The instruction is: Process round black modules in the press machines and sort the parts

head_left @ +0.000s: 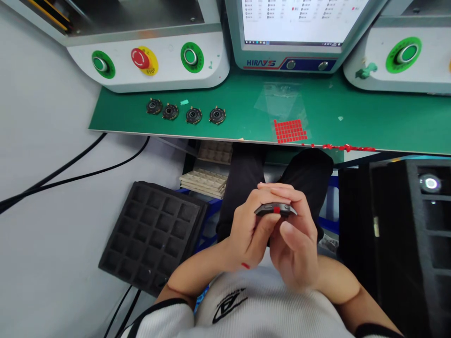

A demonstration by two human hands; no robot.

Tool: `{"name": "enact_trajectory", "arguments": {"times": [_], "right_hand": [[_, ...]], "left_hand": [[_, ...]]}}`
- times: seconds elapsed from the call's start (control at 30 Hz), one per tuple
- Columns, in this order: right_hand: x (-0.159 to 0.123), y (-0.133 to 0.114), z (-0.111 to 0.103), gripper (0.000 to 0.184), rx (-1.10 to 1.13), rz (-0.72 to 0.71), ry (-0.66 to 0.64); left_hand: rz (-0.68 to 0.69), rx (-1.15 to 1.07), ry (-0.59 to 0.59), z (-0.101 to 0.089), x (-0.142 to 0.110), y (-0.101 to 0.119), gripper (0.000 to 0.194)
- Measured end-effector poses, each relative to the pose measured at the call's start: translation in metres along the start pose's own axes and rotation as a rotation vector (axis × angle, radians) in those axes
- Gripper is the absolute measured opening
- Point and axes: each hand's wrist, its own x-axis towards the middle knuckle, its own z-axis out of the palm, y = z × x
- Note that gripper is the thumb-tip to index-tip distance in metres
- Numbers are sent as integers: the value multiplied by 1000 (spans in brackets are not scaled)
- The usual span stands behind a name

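Above my lap I hold a black watch case (268,209) on edge, with a small red sticker (276,210) on its side. My left hand (248,230) is closed round the case, its thumb just below the sticker. On the other side, my right hand (299,237) curls its fingers round the far edge, while its thumb stands a little apart from the case. Another bit of red (245,265) sticks to my left wrist. The underside of the watch case is hidden.
On the green bench lie several dark round watch cases (193,115) and a sheet of red stickers (291,131). Red scraps (347,148) line its edge. A black foam tray (151,234) is at left, a black foam case (416,225) at right. A monitor (282,61) stands behind.
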Motion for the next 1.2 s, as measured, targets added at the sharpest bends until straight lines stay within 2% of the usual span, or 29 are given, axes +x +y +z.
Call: {"name": "enact_trajectory", "arguments": {"times": [0.17,0.4,0.57,0.63,0.7,0.73,0.8,0.87,0.93,1.03,1.2], "right_hand": [[-1,-3,-1,25,0,-45,5],[3,2,5,16,128,-46,125],[3,7,7,8,143,-41,191],[4,9,5,9,100,4,201],[6,10,0,15,6,54,156],[7,11,-3,20,-60,39,118],[10,11,-11,36,-199,-124,48],[15,8,-19,56,-298,-346,1],[19,4,-25,68,-339,-440,-67],[24,-2,-32,80,-375,-447,-150],[29,-5,-42,78,-386,-495,-209]], "left_hand": [[28,-15,-13,2,-1,1,25],[158,158,-71,2,2,-1,30],[153,131,-106,4,5,-3,28],[42,55,-83,4,9,-4,21],[-185,-161,-33,3,15,-3,16],[-321,-342,-34,2,19,-1,19],[-556,-767,-101,-1,27,2,25],[-691,-1077,-195,-3,32,5,27],[-740,-1155,-230,-2,35,7,33],[-732,-1065,-235,2,32,7,45],[-705,-1086,-238,5,29,10,36]]}}
